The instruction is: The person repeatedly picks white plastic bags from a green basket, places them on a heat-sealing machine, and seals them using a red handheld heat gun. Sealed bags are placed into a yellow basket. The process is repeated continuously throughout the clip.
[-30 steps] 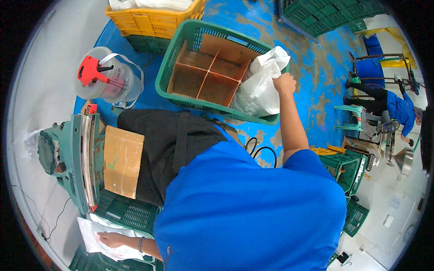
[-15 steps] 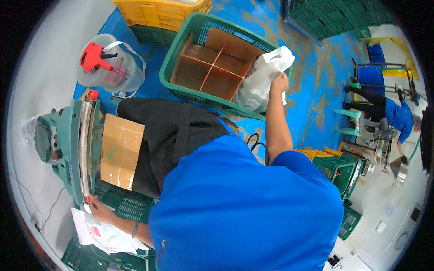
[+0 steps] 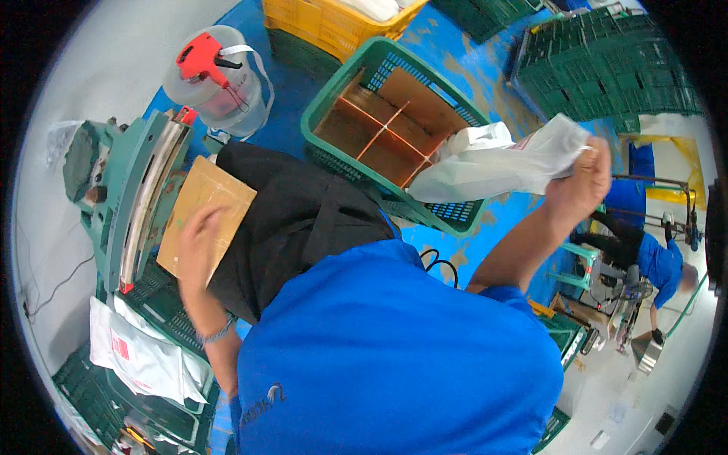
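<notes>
My right hand [image 3: 584, 182] is closed on the gathered end of a translucent white plastic bag [image 3: 493, 173], drawn out sideways over the right rim of a green crate [image 3: 318, 98]. Cardboard dividers [image 3: 379, 98] split the crate into compartments. Another white bag [image 3: 478, 138] lies in its right part, behind the held one. My left hand [image 3: 199, 243] hovers over or touches a brown cardboard sheet [image 3: 227, 196] by my lap; motion smears its fingers. Beside it stands a green machine with a long narrow bar [image 3: 152, 205], which looks like a bag sealer.
Filled white packets [image 3: 144, 356] lie on green crates at lower left. A clear bucket [image 3: 220, 106] carries a red handheld tool [image 3: 201, 57]. Behind stands a yellow crate [image 3: 326, 23]; stacked green crates [image 3: 607, 68] stand far right. A co-worker in blue [image 3: 660, 265] works at right.
My right hand has pulled the bag rightward, partly out of the crate. My left hand has left the lower end of the sealer bar and moved up to the cardboard sheet. The view has shifted.
</notes>
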### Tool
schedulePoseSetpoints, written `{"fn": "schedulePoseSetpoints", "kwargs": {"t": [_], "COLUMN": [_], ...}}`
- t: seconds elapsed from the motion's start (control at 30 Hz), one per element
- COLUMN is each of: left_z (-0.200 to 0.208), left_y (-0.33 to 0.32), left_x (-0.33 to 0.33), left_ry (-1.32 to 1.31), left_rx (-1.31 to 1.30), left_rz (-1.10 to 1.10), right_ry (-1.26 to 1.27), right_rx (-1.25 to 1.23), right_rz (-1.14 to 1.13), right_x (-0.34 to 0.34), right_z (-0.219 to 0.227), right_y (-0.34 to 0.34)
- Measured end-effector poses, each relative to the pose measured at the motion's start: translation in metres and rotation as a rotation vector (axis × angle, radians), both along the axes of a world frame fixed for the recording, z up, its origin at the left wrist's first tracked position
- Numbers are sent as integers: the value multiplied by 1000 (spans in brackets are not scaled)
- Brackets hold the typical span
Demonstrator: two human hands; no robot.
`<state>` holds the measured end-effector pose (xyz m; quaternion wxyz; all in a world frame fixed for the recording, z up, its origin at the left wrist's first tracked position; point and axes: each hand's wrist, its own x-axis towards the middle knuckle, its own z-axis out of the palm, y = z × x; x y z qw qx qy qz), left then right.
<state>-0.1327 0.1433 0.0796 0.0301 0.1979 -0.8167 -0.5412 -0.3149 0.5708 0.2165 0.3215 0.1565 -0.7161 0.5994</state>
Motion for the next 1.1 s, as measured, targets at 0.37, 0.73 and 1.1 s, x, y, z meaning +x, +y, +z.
{"fn": "schedulePoseSetpoints", "kwargs": {"t": [0.37,0.73,1.1], "left_z": [152,216,197], "left_y": [37,-59,-89], "left_x": [-102,39,91], "left_ry": [754,68,203], "left_rx": [-716,-1146,-1234], "left_rz": [-130,-372,31], "right_ry": [203,368,142], "right_rx": [-194,255,467], "right_rz": [1566,1649,1716], "right_x": [-56,-46,-58], "right_z": [94,60,28], "right_y": [-163,-358,-432]}}
